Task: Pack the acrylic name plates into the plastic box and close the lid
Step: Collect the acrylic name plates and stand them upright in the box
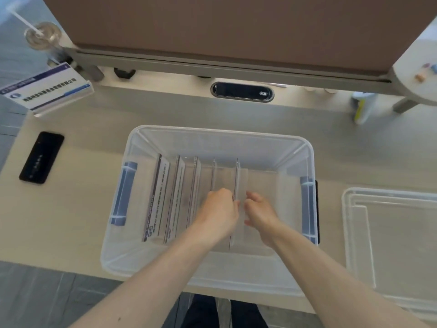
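Reached into the plastic box (pixel 208 278) from the near edge, both arms over the rim. Left hand (pixel 218 213) curled shut, right hand (pixel 259 213) half open, pinching between them the rightmost acrylic plate (pixel 237 178), upright on its edge. Four more name plates (pixel 175 197) ranked upright to its left inside the box. Lid (pixel 390 235) flat on the desk, right of the box. Phone (pixel 41 157) farther left. One name plate (pixel 47 87) left standing at the far left corner.
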Motion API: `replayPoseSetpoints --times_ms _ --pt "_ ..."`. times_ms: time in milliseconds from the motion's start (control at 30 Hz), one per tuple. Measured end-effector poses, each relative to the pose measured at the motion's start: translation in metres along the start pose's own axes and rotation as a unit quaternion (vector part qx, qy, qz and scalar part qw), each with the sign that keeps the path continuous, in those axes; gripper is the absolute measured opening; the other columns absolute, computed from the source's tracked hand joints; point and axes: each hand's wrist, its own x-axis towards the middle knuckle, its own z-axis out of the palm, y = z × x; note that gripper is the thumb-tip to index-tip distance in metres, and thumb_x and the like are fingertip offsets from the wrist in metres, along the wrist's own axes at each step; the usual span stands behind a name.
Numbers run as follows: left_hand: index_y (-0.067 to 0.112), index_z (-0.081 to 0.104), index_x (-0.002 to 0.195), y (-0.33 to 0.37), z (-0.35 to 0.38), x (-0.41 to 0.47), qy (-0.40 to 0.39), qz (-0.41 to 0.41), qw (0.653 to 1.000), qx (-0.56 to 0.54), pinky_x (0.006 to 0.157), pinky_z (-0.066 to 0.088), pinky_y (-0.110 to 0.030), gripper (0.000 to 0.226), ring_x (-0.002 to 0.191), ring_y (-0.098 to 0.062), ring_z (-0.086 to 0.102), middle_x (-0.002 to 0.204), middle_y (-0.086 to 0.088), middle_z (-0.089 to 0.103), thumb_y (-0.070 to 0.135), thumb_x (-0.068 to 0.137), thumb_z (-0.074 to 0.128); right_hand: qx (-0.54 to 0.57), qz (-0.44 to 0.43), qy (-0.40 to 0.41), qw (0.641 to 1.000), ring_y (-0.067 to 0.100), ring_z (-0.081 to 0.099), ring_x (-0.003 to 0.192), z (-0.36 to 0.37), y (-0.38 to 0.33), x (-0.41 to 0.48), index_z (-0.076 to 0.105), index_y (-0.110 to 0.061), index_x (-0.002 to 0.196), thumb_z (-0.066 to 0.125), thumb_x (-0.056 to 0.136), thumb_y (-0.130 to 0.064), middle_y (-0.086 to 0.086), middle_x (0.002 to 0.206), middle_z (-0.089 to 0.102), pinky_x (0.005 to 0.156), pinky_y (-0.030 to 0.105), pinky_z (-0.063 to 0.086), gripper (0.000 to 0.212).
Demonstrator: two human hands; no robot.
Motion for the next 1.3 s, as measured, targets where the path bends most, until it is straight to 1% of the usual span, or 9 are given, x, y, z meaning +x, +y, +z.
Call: replayPoseSetpoints --times_ms 100,300,467,600,733,900,1000,1133,1300 --pt "0.015 0.053 0.075 -0.002 -0.001 0.0 0.001 0.002 1.0 -0.005 0.064 0.043 -0.034 0.034 0.081 -0.035 0.066 0.08 -0.009 0.062 0.03 0.106 0.05 0.005 -0.001 0.0 1.0 0.024 0.038 0.145 0.002 0.001 0.005 0.037 -0.012 0.155 0.038 0.092 -0.008 0.003 0.161 0.038 0.118 0.05 0.037 0.063" --pt "0.02 0.046 0.068 -0.004 -0.002 0.0 0.001 0.002 1.0 -0.01 0.062 0.043 -0.032 0.039 0.075 -0.033 0.066 0.084 -0.011 0.063 0.033 0.104 0.053 0.017 0.002 -0.004 1.0 0.021 0.037 0.147 0.007 0.005 0.01 0.036 -0.013 0.155 0.039 0.094 -0.007 0.0 0.162 0.036 0.119 0.048 0.035 0.061" --pt "0.019 0.049 0.069 -0.01 -0.003 -0.002 0.008 0.011 1.0 -0.018 0.058 0.052 -0.034 0.038 0.066 -0.028 0.07 0.077 -0.006 0.063 0.032 0.104 0.055 0.014 0.0 -0.015 1.0 0.021 0.034 0.149 0.012 0.006 0.012 0.034 -0.012 0.156 0.037 0.096 -0.006 0.0 0.164 0.033 0.12 0.048 0.034 0.06" --pt "0.015 0.055 0.074 -0.013 -0.003 -0.001 0.016 0.014 1.0 -0.014 0.064 0.059 -0.039 0.034 0.068 -0.03 0.072 0.08 -0.009 0.068 0.033 0.104 0.056 0.015 -0.012 -0.015 1.0 0.021 0.035 0.148 0.015 0.01 0.015 0.034 -0.012 0.155 0.036 0.096 -0.007 0.003 0.163 0.034 0.12 0.048 0.034 0.06" --pt "0.017 0.053 0.072 -0.014 -0.001 0.0 0.024 0.012 1.0 -0.011 0.066 0.06 -0.041 0.035 0.067 -0.029 0.072 0.078 -0.007 0.067 0.034 0.103 0.057 0.019 -0.021 -0.013 1.0 0.021 0.036 0.147 0.016 0.014 0.018 0.035 -0.012 0.155 0.036 0.095 -0.006 0.003 0.162 0.036 0.12 0.048 0.034 0.06" --pt "0.012 0.061 0.081 -0.015 0.0 0.002 0.018 0.007 1.0 0.005 0.07 0.063 -0.044 0.03 0.073 -0.032 0.072 0.082 -0.01 0.069 0.035 0.102 0.058 0.022 -0.029 -0.017 0.999 0.021 0.035 0.148 0.017 0.018 0.02 0.034 -0.011 0.156 0.035 0.095 -0.005 0.003 0.163 0.034 0.12 0.048 0.033 0.061" --pt "0.013 0.058 0.076 -0.017 0.001 0.002 0.022 0.01 1.0 -0.003 0.068 0.063 -0.045 0.034 0.068 -0.031 0.072 0.078 -0.009 0.068 0.035 0.101 0.059 0.017 -0.034 -0.021 0.999 0.021 0.033 0.149 0.017 0.02 0.021 0.032 -0.012 0.156 0.035 0.095 -0.006 0.002 0.164 0.032 0.121 0.048 0.033 0.061" --pt "0.014 0.058 0.075 -0.017 0.003 0.0 0.034 0.012 0.999 -0.008 0.066 0.062 -0.044 0.034 0.065 -0.028 0.07 0.073 -0.006 0.066 0.034 0.102 0.058 0.014 -0.036 -0.022 0.999 0.021 0.033 0.149 0.017 0.021 0.022 0.031 -0.014 0.157 0.036 0.095 -0.009 0.0 0.165 0.03 0.12 0.048 0.033 0.062" --pt "0.019 0.051 0.072 -0.017 0.007 -0.001 0.05 0.018 0.999 -0.007 0.056 0.05 -0.036 0.035 0.064 -0.027 0.065 0.07 -0.003 0.061 0.034 0.103 0.057 0.014 -0.038 -0.022 0.999 0.02 0.033 0.149 0.018 0.021 0.022 0.03 -0.014 0.157 0.038 0.097 -0.01 -0.001 0.165 0.03 0.12 0.047 0.033 0.061"
